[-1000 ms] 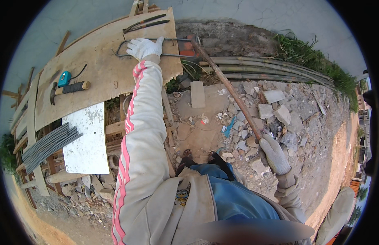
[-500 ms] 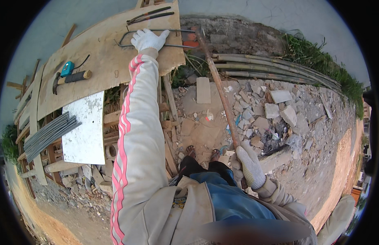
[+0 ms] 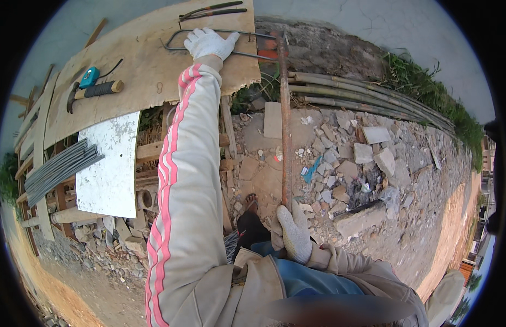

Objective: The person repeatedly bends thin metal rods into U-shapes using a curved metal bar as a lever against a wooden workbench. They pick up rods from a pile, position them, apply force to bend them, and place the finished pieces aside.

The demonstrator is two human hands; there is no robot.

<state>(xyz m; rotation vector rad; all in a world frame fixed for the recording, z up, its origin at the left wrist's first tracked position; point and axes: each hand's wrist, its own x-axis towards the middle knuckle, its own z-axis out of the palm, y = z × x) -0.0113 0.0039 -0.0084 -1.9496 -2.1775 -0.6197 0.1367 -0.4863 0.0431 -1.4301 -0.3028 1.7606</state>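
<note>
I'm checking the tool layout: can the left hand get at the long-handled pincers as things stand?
Probably yes: the pincers lie just beyond the left hand on the plywood, with nothing seen covering them. The hand would first have to come off the bent metal rod it rests on.

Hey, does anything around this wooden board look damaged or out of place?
Yes: the board has a ragged near edge instead of a straight cut, the white sheet is blotched, the bar looks rusty, and broken rubble lies scattered at right.
</note>
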